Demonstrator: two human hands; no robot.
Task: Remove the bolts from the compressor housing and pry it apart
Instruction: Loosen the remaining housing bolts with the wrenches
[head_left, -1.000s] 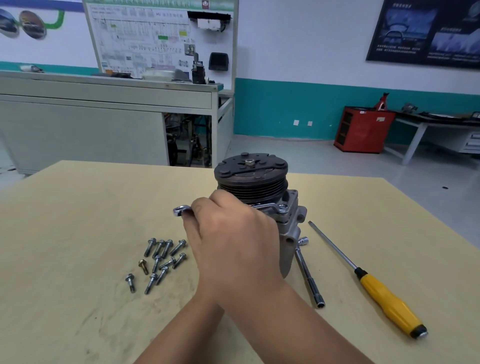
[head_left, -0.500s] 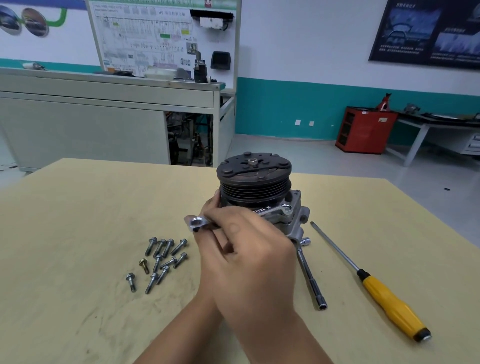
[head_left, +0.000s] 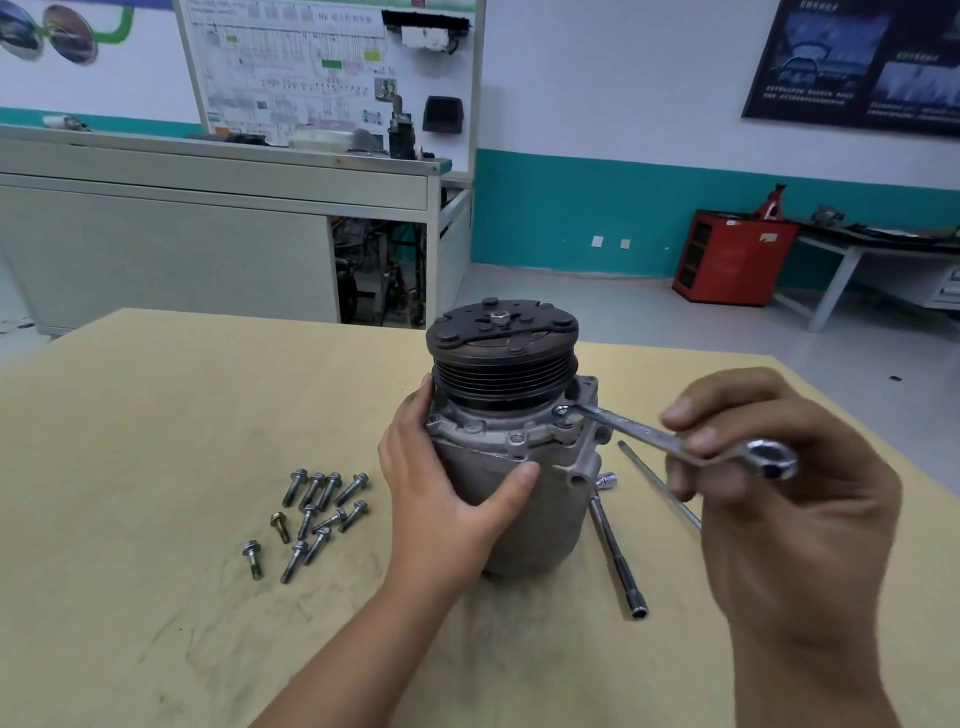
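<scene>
The compressor (head_left: 514, 499) stands upright at the centre of the frame on the tabletop (head_left: 156, 415), its long axis vertical and the black pulley (head_left: 501, 353) facing up. The left hand (head_left: 441, 493) grips its grey body from the left, fingers (head_left: 422, 400) curled behind and thumb across the front. The right hand (head_left: 789, 519), at the right, pinches a wrench (head_left: 670, 439) whose shaft slants from upper left to lower right, with its far ring end on the flange under the pulley. Loose bolts (head_left: 311, 514) lie clustered at left, and a socket bar (head_left: 618, 556) lies just right of the compressor.
</scene>
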